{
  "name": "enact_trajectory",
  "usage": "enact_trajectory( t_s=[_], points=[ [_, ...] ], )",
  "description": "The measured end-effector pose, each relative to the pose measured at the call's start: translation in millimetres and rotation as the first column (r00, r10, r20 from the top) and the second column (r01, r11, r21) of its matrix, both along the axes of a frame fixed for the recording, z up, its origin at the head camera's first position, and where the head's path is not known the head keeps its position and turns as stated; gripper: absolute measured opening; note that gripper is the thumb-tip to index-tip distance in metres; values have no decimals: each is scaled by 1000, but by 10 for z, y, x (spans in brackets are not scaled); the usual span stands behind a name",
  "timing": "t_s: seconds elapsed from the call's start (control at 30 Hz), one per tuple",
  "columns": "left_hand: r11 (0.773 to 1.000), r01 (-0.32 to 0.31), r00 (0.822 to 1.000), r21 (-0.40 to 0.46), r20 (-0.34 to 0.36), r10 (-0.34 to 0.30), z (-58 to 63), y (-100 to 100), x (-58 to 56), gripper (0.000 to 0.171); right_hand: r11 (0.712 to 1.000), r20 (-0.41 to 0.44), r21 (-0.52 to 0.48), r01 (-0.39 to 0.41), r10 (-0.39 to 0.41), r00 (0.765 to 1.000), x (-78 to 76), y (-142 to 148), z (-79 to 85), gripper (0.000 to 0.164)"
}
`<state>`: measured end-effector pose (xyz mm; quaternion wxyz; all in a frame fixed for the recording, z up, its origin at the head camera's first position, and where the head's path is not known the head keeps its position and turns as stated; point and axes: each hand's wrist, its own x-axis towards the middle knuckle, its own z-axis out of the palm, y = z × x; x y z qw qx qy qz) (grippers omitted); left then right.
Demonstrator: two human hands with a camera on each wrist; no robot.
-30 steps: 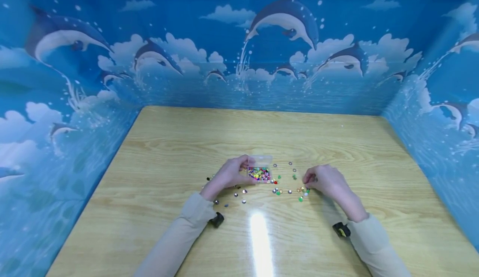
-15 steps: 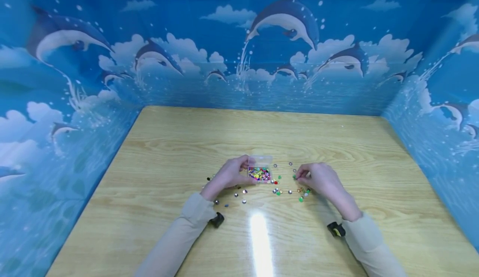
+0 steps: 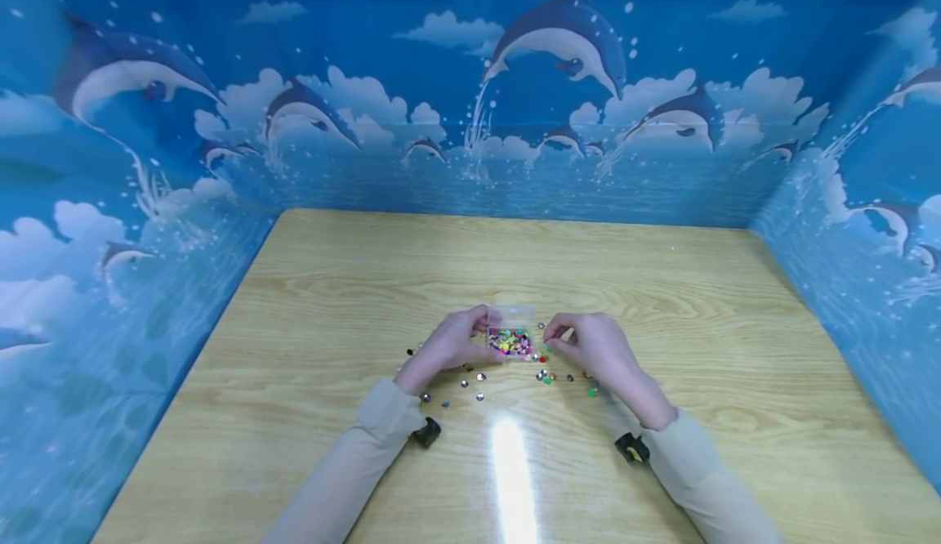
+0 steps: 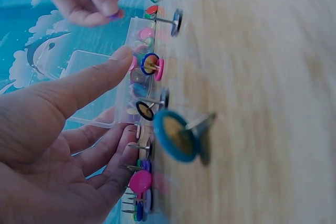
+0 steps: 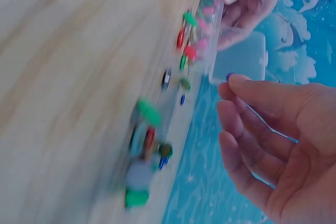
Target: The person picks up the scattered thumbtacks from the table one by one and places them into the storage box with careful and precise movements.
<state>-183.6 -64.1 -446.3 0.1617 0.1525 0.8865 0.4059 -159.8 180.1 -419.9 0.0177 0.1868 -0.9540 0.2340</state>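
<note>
My left hand (image 3: pixel 456 341) holds a small clear plastic box (image 4: pixel 124 95) between thumb and fingers on the table. Its transparent lid (image 3: pixel 512 314) stands open on the far side. Inside lie many colourful thumbtacks (image 3: pixel 509 341). Just right of the box is my right hand (image 3: pixel 599 350), thumb and index finger pinching a thumbtack (image 5: pixel 230 76). Only a purple-blue edge of that tack shows past the fingertips; the rest is hidden. In the right wrist view, the other fingers (image 5: pixel 247 166) are bent loosely below it.
Loose thumbtacks lie on both sides of the box, among them a teal one (image 4: pixel 176 136), a pink one (image 4: pixel 140 182) and a green one (image 5: pixel 137 198). The wooden table (image 3: pixel 353 283) meets blue dolphin-print walls (image 3: pixel 456 152) at the back and sides.
My right hand has moved left from the tacks at the right to beside the box, pinching a thumbtack. The left hand and box stay in place.
</note>
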Motion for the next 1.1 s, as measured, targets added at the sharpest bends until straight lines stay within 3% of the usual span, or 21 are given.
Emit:
enact_trajectory(
  t_s=[0.27, 0.53, 0.87, 1.1],
  points=[
    [1000, 13, 1000, 1, -16, -13, 2, 6, -6, 63, 999, -3, -51, 20, -21, 1000, -56, -220, 18, 7],
    [1000, 7, 1000, 1, -12, -7, 6, 7, -2, 63, 998, -13, -53, 26, -26, 1000, -52, -245, 6, 6],
    [1000, -3, 1000, -17, -1, 3, 19, -6, 9, 62, 996, -46, -35, 81, -82, 996, -8, 6, 74, 6],
    [1000, -12, 1000, -19, 10, 12, 21, -3, 8, 62, 994, 3, -12, 110, -110, 994, 59, 264, 85, 7]
  ],
)
